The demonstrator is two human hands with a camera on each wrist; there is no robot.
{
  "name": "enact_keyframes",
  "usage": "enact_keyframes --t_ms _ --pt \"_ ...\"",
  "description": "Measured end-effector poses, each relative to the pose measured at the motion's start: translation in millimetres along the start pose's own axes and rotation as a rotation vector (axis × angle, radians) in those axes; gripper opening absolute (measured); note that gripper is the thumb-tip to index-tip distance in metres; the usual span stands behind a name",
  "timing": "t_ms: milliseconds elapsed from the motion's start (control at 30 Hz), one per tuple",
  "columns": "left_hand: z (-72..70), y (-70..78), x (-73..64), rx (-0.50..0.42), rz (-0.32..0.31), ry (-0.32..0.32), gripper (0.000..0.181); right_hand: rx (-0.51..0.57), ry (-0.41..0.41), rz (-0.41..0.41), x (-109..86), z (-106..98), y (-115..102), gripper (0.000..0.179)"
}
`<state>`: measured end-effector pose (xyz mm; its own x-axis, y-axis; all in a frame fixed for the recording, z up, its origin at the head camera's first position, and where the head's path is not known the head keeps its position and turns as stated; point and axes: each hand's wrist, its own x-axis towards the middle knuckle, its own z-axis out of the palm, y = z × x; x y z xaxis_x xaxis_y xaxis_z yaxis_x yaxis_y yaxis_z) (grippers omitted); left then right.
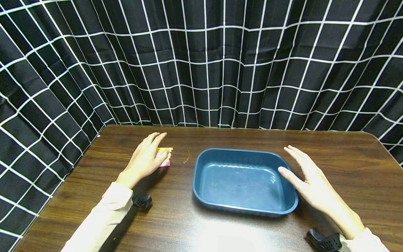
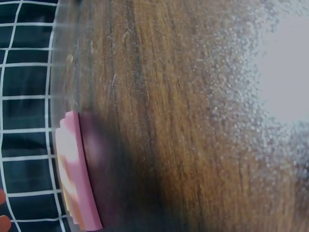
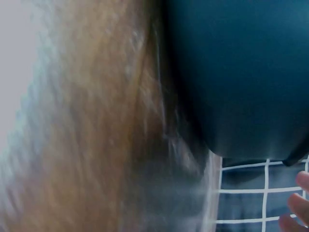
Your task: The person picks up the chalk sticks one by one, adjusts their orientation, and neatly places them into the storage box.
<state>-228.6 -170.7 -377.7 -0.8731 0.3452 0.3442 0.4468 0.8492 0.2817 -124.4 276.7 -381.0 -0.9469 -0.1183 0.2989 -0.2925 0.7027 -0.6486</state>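
Observation:
My left hand (image 1: 145,159), fingers extended, hovers over a small pink and yellow stack with stepped edges (image 1: 165,162) and hides part of it. In the left wrist view the stack (image 2: 79,179) shows a pink layer along one side and paler, yellowish steps behind; its exact kind is unclear. On the right, my right hand (image 1: 315,187) is spread with nothing in its grasp. Its thumb overlaps the right rim of a blue rectangular plastic basin (image 1: 239,185). The basin's outer wall (image 3: 241,72) fills much of the right wrist view, with fingertips (image 3: 297,203) at the corner.
Everything rests on a brown wood-grain table (image 1: 176,217). A black curtain with a white grid (image 1: 217,63) hangs behind it and down the left side. Dark wrist straps (image 1: 141,200) sit below both hands. Light glares off the table's front.

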Motion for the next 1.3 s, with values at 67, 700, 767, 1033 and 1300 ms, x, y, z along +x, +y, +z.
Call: enact_keyframes --t_ms 67,700,767,1033,1300 --pt "-1.1 0.3 -1.0 -0.01 0.0 0.005 0.061 0.003 -0.007 0.005 -0.1 2 0 0.066" --pt "-6.0 -4.8 -8.9 -0.027 0.021 -0.019 0.053 0.055 -0.069 -0.018 0.5 19 -5 0.071" --pt "-5.6 -6.3 -10.8 -0.029 0.017 -0.024 0.052 0.06 -0.075 -0.034 -0.6 20 -3 0.07" --pt "-4.0 -11.5 -17.5 -0.067 0.021 -0.053 0.048 0.124 -0.076 -0.101 -4.5 24 7 0.069" --pt "-3.4 -17.6 -24.4 -0.089 0.025 -0.105 0.045 0.127 -0.088 -0.11 -6.7 27 8 0.066"
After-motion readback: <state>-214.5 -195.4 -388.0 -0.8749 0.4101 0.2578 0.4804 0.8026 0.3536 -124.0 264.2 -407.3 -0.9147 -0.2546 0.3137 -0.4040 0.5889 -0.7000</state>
